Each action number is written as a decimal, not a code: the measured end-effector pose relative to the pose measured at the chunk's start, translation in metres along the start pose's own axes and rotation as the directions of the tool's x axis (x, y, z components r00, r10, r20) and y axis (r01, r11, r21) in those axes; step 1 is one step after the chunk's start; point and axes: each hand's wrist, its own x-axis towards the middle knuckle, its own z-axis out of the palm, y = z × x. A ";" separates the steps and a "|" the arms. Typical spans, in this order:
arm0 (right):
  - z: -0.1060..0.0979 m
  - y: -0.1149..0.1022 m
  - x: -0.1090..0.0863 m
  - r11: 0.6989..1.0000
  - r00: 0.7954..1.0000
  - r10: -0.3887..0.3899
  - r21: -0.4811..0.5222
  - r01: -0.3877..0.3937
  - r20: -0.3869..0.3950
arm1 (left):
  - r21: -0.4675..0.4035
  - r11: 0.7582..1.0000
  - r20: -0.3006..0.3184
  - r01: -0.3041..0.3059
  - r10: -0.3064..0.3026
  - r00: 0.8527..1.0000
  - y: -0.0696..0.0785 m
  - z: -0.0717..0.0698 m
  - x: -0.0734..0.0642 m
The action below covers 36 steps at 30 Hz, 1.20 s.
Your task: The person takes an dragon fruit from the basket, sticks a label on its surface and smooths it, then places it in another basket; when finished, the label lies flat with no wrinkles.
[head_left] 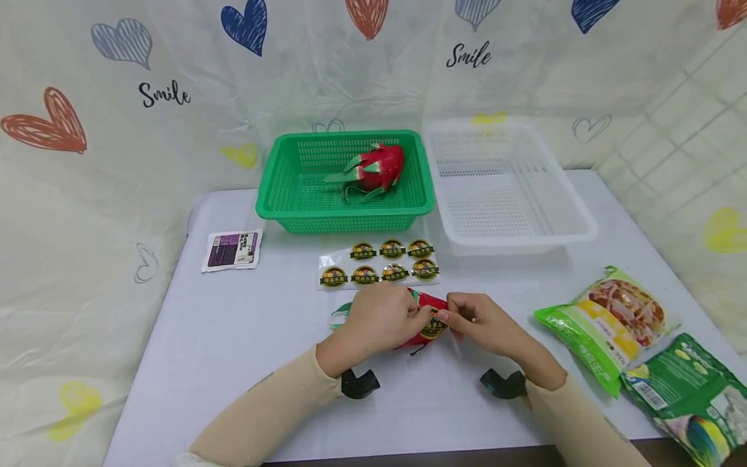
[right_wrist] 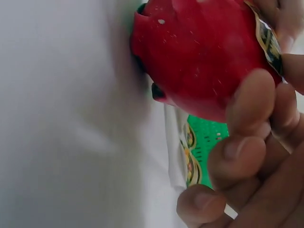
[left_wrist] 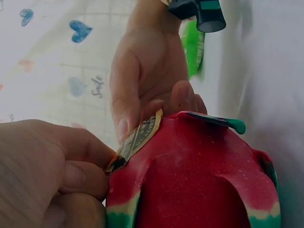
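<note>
A red dragon fruit [head_left: 425, 302] with green-tipped scales lies at the middle of the table, its leafy end to the left. My left hand [head_left: 382, 318] holds it from above, covering its middle, with the thumb at a round black-and-gold sticker [head_left: 433, 324]. At the fruit's right end, my right hand [head_left: 481, 321] grips with curled fingers, the thumb at the sticker's right edge. In the left wrist view the sticker [left_wrist: 140, 137] stands partly off the curved red skin. From the right wrist view, the right fingertips [right_wrist: 251, 102] touch the fruit's end.
Behind the hands lies a sheet of round stickers [head_left: 379, 264]. A green basket [head_left: 344, 220] holding another dragon fruit [head_left: 382, 167] stands beside a white basket [head_left: 519, 243]. A purple-white packet [head_left: 232, 250] lies left; a green-yellow food bag [head_left: 613, 324] and dark green bag [head_left: 688, 389] lie right.
</note>
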 end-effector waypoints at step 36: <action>0.048 -0.042 0.009 0.905 0.959 -0.145 -0.425 0.029 -0.244 | -0.445 0.891 0.069 0.086 -0.062 0.996 -0.064 -0.045 0.059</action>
